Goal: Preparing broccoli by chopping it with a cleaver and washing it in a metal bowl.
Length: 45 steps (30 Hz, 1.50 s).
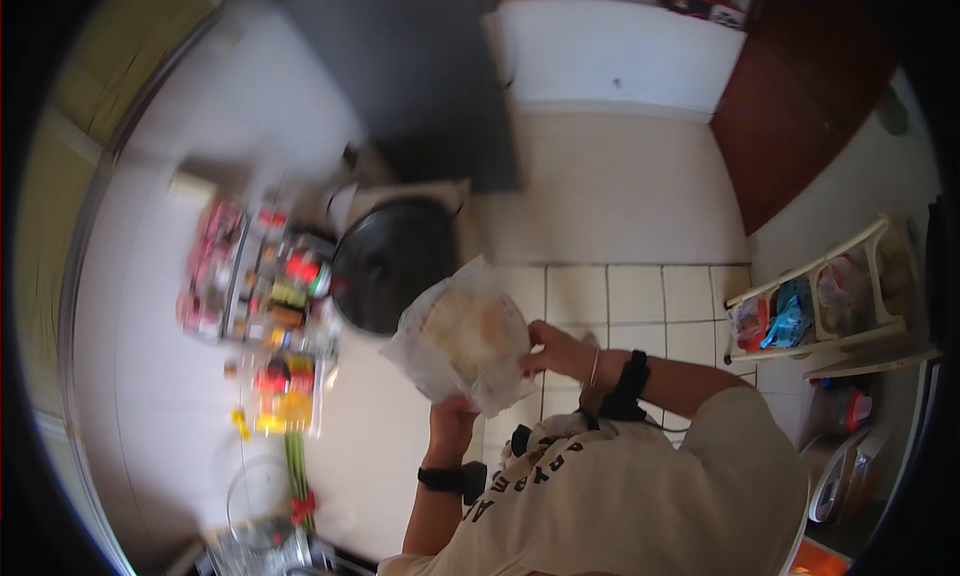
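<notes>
My left hand (pixel 453 417) supports the near underside of a round dish lined with thin whitish plastic or paper (pixel 420 366). Pale, light-yellow food (pixel 466 330) lies in the liner, too blurred to identify. At the dish's right edge, the thumb and fingers of my right hand (pixel 559 352) grip the rim and liner. The dish is in the air, in front of my body. Just beyond its far left edge is a large dark round pan or lid (pixel 397 257) on the counter.
Seasoning bottles and jars (pixel 289 291) crowd a rack along the left wall. Green stalks tied in red (pixel 298 471) lie on the counter (pixel 349 456). A dark panel (pixel 420 88) rises beyond the pan. A cream shelf rack (pixel 817 298) with bags stands right, on tiled floor (pixel 634 295).
</notes>
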{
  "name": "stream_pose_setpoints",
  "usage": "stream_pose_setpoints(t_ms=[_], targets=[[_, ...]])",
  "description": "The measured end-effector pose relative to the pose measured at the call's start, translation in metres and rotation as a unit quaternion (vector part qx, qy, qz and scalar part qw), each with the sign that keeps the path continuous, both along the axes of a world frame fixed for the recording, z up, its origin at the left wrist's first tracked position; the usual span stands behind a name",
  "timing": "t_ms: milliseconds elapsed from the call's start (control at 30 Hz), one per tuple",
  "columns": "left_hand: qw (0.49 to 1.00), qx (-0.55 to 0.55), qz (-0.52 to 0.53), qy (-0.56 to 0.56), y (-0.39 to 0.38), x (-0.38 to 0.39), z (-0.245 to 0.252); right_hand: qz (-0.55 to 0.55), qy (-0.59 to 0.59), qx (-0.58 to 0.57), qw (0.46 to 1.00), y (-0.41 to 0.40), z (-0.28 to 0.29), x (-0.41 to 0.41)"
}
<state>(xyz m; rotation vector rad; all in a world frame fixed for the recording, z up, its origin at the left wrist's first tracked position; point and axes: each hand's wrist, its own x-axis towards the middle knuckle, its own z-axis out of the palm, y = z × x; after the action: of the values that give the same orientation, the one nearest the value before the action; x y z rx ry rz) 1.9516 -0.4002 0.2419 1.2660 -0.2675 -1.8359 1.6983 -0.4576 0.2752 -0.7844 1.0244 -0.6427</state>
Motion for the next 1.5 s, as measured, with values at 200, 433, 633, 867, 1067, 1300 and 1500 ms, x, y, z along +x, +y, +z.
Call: stream_pose_setpoints(t_ms=[200, 433, 633, 867, 1067, 1300, 1500], targets=[[0.996, -0.042, -0.069, 0.049, -0.177, -0.2, 0.03, -0.133, -0.153, 0.125, 0.971, -0.126, 0.035, -0.188], [0.986, -0.022, -0.151, 0.07, -0.34, -0.341, 0.041, -0.11, -0.242, 0.076, 0.961, -0.262, 0.032, -0.33], [0.976, -0.028, -0.208, 0.062, -0.498, -0.415, 0.054, -0.131, -0.255, 0.058, 0.956, -0.408, 0.03, -0.402], [0.935, -0.181, -0.286, 0.102, -0.69, -0.481, 0.101, -0.115, -0.21, -0.008, 0.971, -0.598, 0.065, -0.478], [0.895, -0.34, -0.215, 0.193, -0.798, -0.528, 0.17, -0.14, -0.184, -0.096, 0.968, -0.742, 0.137, -0.516], [0.957, -0.275, -0.096, -0.01, -0.834, -0.475, 0.151, -0.08, -0.282, -0.12, 0.949, -0.912, 0.177, -0.533], [0.956, -0.28, 0.078, -0.05, -0.85, -0.497, 0.159, 0.062, -0.398, -0.13, 0.906, -1.043, 0.209, -0.52]])
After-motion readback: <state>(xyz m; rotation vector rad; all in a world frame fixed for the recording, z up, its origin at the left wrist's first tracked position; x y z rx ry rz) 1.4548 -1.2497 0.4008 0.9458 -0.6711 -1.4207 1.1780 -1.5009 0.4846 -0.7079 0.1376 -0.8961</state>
